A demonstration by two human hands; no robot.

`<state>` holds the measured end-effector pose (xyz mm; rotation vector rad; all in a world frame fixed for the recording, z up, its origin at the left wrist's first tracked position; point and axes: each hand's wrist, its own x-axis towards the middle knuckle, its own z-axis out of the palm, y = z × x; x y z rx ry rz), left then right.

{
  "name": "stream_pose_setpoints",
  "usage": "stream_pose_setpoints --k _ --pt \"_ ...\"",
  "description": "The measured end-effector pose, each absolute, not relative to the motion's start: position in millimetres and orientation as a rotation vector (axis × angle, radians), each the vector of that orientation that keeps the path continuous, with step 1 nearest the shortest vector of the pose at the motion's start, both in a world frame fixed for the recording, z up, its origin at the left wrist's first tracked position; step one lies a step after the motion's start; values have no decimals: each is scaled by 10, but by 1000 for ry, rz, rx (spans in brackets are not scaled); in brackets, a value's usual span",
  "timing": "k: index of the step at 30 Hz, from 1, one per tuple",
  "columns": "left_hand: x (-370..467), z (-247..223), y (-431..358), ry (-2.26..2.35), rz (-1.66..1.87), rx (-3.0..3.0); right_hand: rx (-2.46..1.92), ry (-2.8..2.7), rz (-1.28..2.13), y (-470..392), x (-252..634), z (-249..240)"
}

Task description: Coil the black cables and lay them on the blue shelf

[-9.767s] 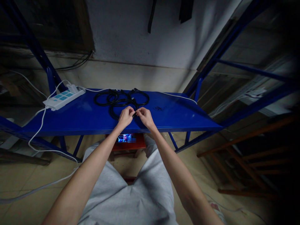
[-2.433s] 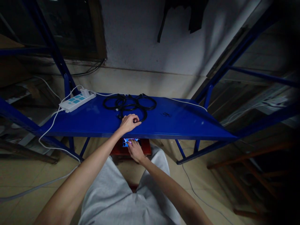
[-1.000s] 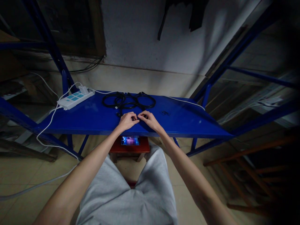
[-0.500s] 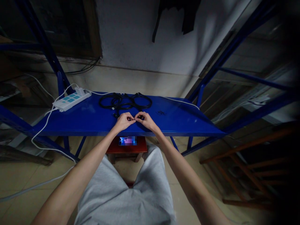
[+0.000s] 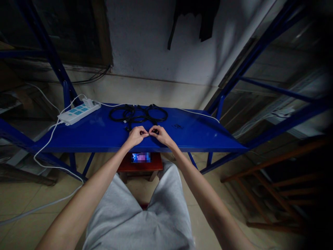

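My left hand (image 5: 136,135) and my right hand (image 5: 160,134) meet over the front part of a blue shelf (image 5: 104,137). Both are closed in a pinch, fingertips almost touching. What they pinch is too small to make out. Just behind them lie coiled black cables (image 5: 137,114), with one dark end close to my left hand and another running down toward my right hand. A small patch of thin dark pieces (image 5: 177,126) rests on the shelf to the right of my right hand.
A white power strip (image 5: 79,111) with a plugged-in adapter sits at the shelf's left end, its white cord hanging over the edge. Below is a red stool (image 5: 153,162) bearing a lit phone (image 5: 140,157). Blue posts rise on both sides; a wooden chair (image 5: 273,187) stands at right.
The view has shifted slightly. My hands stay pinched together in nearly the same place, and the cables have not visibly moved.
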<state>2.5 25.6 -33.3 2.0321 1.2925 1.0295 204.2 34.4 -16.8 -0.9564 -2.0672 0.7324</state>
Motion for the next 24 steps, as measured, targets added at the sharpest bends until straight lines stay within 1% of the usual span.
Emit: stream_pose_setpoints --k 15,24 --pt "12 -275 230 1388 1006 2014 -963 -2077 775 378 2030 -217" --pt "24 -233 194 1355 1024 2021 -912 -2126 704 432 2046 -307"
